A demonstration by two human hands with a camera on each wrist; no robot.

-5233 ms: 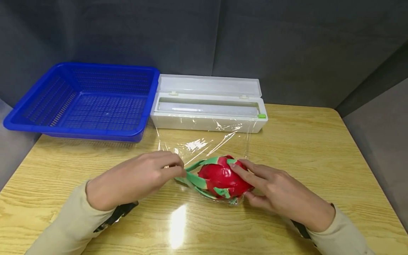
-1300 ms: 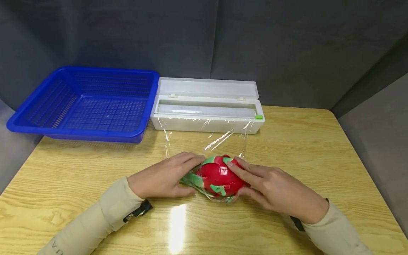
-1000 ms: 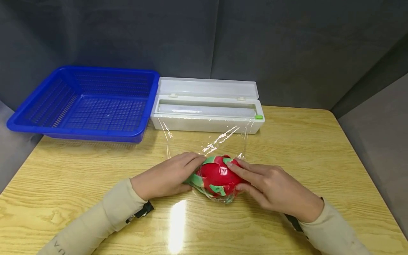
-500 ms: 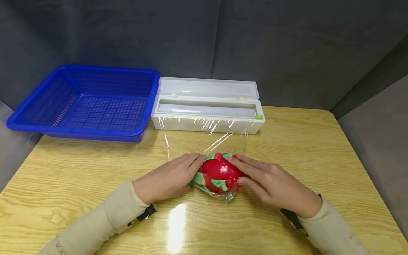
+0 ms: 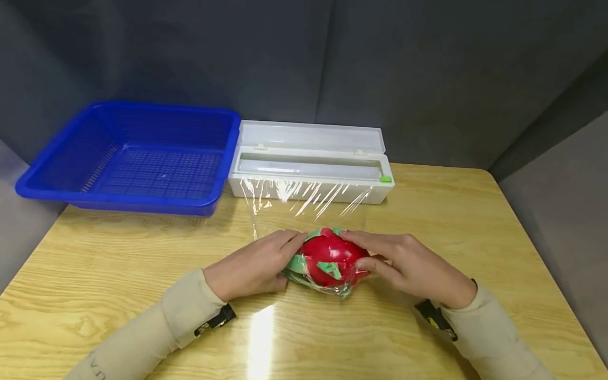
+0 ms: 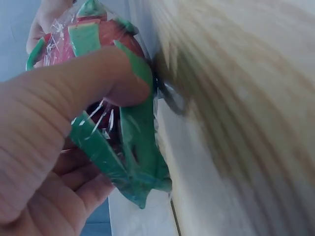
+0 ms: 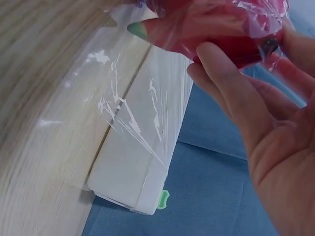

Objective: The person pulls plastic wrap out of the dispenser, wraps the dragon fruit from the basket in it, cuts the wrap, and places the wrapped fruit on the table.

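Left hand [image 5: 256, 267] shifted inward; dragon fruit [image 5: 330, 252] between it and right hand [image 5: 410, 265].

From above, the head view looks forward and down across the table [image 5: 475, 253]. Both wrist views sit close, tilted: the left has table at three o'clock, the right red fruit [image 7: 226, 29] at one. All three share the fruit.

Sleeves [image 5: 130, 332] — cut off, fruit [image 7: 211, 32] — cropped in right wrist view
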